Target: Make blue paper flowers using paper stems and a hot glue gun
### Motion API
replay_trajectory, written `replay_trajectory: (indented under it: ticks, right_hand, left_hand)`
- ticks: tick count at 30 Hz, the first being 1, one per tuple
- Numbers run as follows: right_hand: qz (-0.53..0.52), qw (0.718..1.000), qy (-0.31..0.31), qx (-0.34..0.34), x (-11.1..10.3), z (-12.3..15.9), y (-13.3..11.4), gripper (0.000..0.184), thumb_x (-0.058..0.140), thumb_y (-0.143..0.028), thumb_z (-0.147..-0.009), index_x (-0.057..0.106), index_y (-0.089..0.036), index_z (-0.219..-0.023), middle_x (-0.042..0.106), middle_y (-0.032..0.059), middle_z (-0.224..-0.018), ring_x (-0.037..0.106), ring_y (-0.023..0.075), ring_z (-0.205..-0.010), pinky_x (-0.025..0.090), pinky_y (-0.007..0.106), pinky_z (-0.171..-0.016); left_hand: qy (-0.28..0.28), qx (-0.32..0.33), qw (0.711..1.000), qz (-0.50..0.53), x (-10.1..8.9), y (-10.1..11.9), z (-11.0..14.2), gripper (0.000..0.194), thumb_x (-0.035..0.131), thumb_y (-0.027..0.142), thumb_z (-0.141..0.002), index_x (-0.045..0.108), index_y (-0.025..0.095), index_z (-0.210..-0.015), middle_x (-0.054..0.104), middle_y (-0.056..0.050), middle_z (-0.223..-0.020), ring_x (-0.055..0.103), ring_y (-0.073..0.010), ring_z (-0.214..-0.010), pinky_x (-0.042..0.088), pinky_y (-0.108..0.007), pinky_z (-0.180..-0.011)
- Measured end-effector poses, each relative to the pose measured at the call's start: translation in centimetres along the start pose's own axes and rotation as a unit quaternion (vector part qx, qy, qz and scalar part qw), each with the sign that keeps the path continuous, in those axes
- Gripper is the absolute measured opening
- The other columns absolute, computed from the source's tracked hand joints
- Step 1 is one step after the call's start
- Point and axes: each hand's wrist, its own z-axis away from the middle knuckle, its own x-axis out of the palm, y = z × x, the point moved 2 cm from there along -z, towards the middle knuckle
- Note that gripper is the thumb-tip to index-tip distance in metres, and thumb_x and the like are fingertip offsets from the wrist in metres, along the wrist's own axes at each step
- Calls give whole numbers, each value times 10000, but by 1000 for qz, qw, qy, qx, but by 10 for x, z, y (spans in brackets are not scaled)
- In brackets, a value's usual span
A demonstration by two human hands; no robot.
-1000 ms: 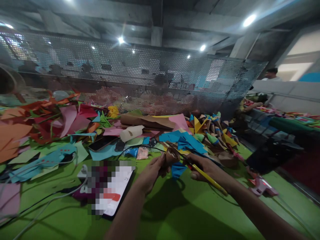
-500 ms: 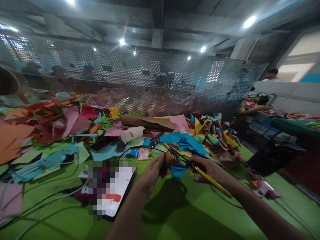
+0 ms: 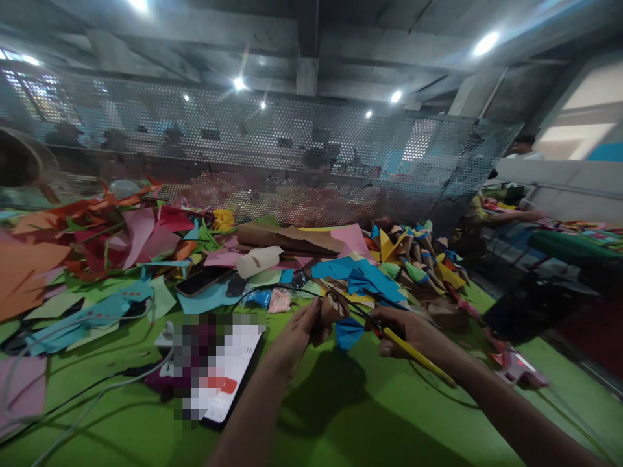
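**Between your hands, a brown paper roll (image 3: pixel 333 309) faces a yellow-handled tool (image 3: pixel 421 358)**

Your left hand (image 3: pixel 299 332) is closed around the brown paper roll, thumb on top and fingers curled beneath, with the roll's crumpled end turned toward your right hand (image 3: pixel 407 331). That hand is wrapped around the yellow-handled tool, whose handle slopes back along your wrist while its dark front end points at the roll. The light is poor there, so whether the tip touches the roll is hard to say. Just below the roll, between your hands, a blue paper piece (image 3: pixel 349 333) shows against the green table (image 3: pixel 403 415).

Left of your left hand lies a lit phone (image 3: pixel 241 370), with a purple power strip (image 3: pixel 159 384) on its far side. Ahead of that hand are a small blue packet (image 3: pixel 259 298) and a small pink packet (image 3: pixel 279 300), side by side, with a white roll (image 3: pixel 259 261) farther out. Beyond your right hand is a heap of paper cones (image 3: pixel 413 256); to the right of the same hand, well apart from it, rests a pink plastic device (image 3: pixel 520 370).
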Motion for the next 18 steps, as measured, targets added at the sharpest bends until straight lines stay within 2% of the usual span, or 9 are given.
replay_trajectory:
  ticks: [9, 18]
  right_hand:
    - [46, 999, 14, 2, -2, 1, 3, 504, 718, -601, -703, 670, -173, -964, 594, 1, -747, 481, 148, -631, 399, 253, -583]
    - [46, 999, 19, 10, -1, 5, 10, 511, 737, -596, -694, 680, -172, -973, 650, 18, -789, 545, 172, -671, 418, 257, -598]
  left_hand:
    - [-7, 1, 1000, -2, -2, -2, -2, 581, 581, 733, -778, 609, 153, -776, 413, 54, -545, 292, -81, -491, 169, -263, -506]
    - [9, 9, 1000, 10, 1, 5, 3, 616, 575, 766, -753, 596, 150, -747, 393, 62, -537, 259, -58, -464, 151, -253, -489]
